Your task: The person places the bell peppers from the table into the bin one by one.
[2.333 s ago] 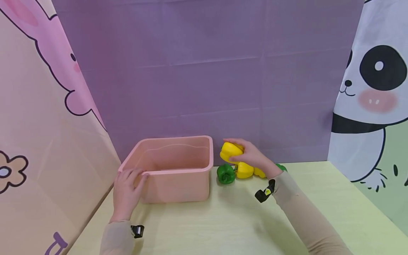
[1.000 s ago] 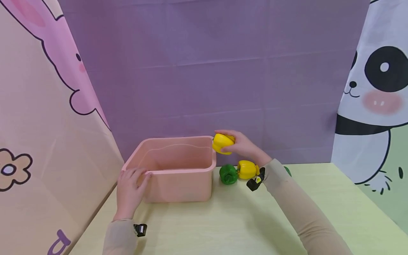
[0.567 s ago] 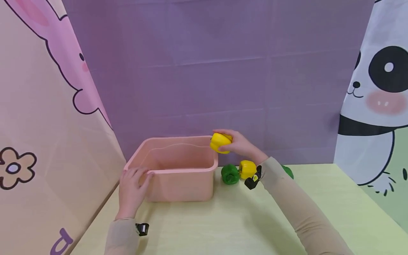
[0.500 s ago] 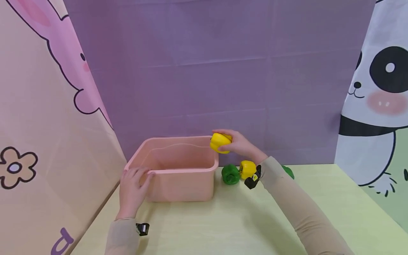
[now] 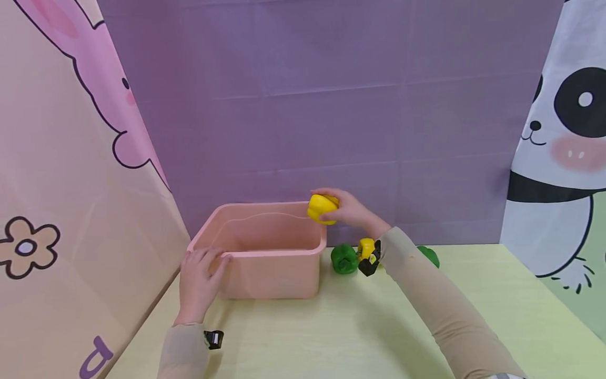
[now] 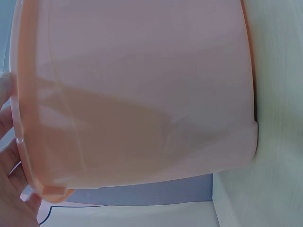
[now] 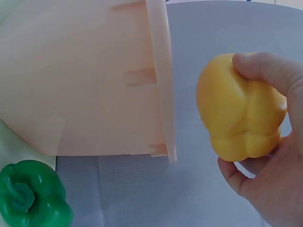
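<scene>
A yellow bell pepper [image 5: 322, 209] is gripped in my right hand [image 5: 347, 211], thumb on the near side and fingers on the far side. It hangs at rim height by the right end of a pink plastic bin [image 5: 270, 276]. In the right wrist view the same yellow bell pepper [image 7: 241, 106] is apart from the bin's rim [image 7: 163, 80]. At the bin's front left corner, my left hand [image 5: 199, 284] holds the rim, its fingers hooked over it. The left wrist view shows those fingers [image 6: 8, 156] at the rim, with the bin wall filling most of the picture.
On the table [image 5: 303, 342], a green bell pepper [image 5: 344, 259] lies just right of the bin. Beside it another yellow bell pepper [image 5: 365, 247] is partly behind my right wrist. A further green one [image 5: 428, 256] shows past my sleeve. A purple cloth [image 5: 293, 105] hangs behind the bin.
My right hand has lifted the yellow bell pepper from among the others and carried it left and up to the bin's right rim. My left hand has stayed at the bin's rim.
</scene>
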### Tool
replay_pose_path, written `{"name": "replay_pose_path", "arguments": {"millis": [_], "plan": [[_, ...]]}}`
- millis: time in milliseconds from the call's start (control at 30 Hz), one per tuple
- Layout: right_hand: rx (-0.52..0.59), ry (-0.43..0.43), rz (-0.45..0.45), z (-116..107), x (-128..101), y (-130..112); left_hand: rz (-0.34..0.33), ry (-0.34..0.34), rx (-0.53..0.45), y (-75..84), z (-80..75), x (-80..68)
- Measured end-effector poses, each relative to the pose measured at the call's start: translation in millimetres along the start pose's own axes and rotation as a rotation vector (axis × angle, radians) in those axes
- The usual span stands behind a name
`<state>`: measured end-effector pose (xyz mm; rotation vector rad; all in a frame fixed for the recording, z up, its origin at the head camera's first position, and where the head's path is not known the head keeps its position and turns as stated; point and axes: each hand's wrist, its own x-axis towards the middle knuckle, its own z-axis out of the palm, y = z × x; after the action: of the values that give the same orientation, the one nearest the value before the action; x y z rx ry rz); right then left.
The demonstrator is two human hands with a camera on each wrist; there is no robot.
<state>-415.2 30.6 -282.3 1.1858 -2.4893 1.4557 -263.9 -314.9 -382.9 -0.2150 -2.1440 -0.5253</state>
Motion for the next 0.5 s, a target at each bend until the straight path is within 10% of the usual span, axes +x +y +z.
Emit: {"name": "replay_pose_path", "arguments": {"millis": [500], "plan": [[-0.025, -0.013, -0.012, 8, 13, -2, 0.009, 0.017, 0.005, -0.5, 2.2, 0.4]]}}
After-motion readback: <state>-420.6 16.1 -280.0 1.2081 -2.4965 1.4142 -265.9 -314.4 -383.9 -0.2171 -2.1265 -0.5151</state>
